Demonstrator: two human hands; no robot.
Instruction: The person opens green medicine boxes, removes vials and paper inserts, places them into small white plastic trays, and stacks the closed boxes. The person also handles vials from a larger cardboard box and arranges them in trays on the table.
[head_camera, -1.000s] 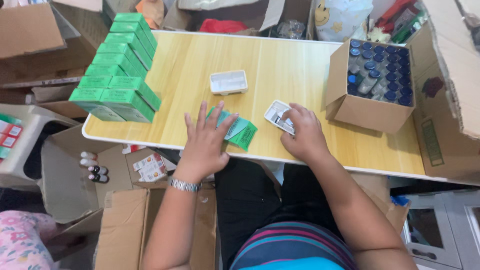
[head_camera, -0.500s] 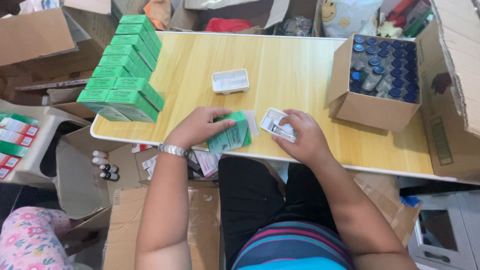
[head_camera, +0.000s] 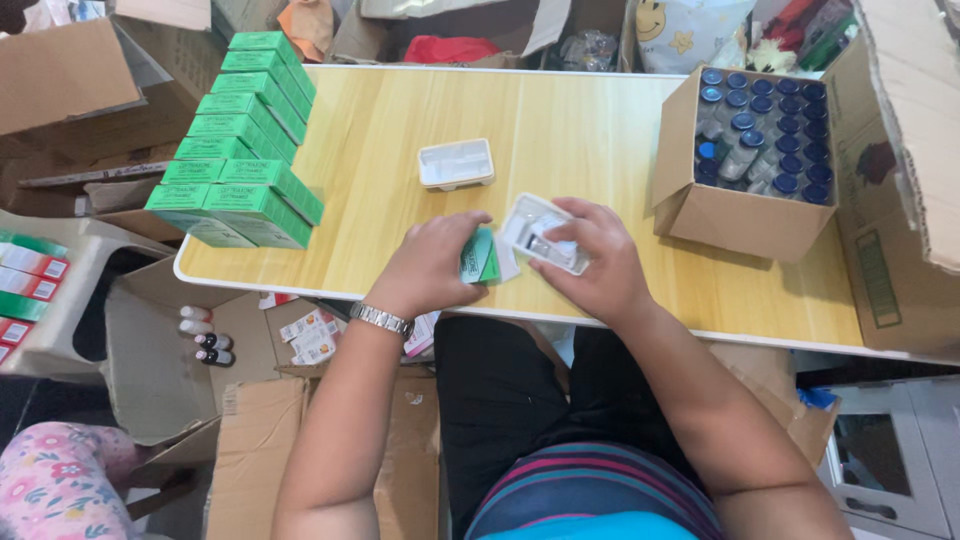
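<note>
While the wood table (head_camera: 600, 130) bore a cardboard box (head_camera: 735, 215) full of blue-capped vials (head_camera: 765, 130), the left hand (head_camera: 430, 265) gripped a flat green carton (head_camera: 480, 258) and the right hand (head_camera: 600, 260) gripped a white tray (head_camera: 535, 225) holding a vial.

Table centre (head_camera: 560, 120) open — green boxes (head_camera: 240, 140) left, vial carton (head_camera: 745, 215) right.

Two white trays (head_camera: 457, 163), one vial box (head_camera: 745, 215), two hands.
</note>
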